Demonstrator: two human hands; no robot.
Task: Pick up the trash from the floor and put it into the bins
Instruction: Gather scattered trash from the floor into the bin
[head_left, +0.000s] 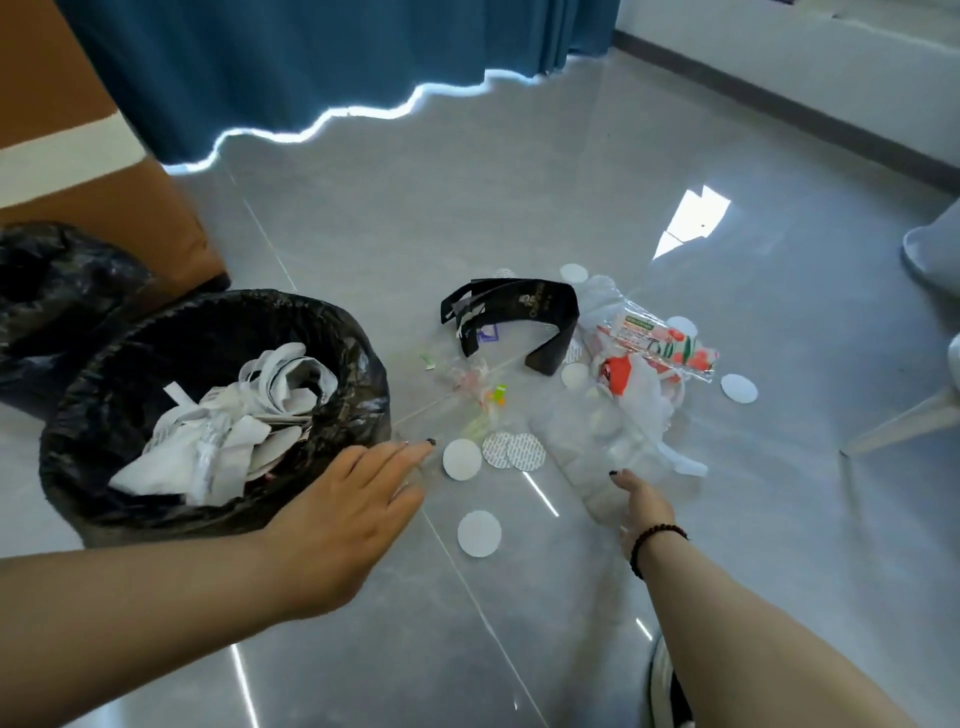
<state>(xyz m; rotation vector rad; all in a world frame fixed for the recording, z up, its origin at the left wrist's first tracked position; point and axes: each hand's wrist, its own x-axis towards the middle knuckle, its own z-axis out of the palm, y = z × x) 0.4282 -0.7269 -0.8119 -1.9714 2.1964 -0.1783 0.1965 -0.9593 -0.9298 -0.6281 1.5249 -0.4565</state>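
Trash lies scattered on grey floor beside black-lined, paper-filled bin.

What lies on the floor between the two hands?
In the head view, between the left hand and the right hand lie white round discs on the grey floor; one disc sits nearer.

black bin liner, white discs, perhaps red-printed wrapper

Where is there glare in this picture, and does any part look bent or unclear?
Head view: window glare on the glossy floor; a burnt-out streak under the curtain hem; wide-angle bending at the edges; the clear plastic tray by the right hand is hard to trace.
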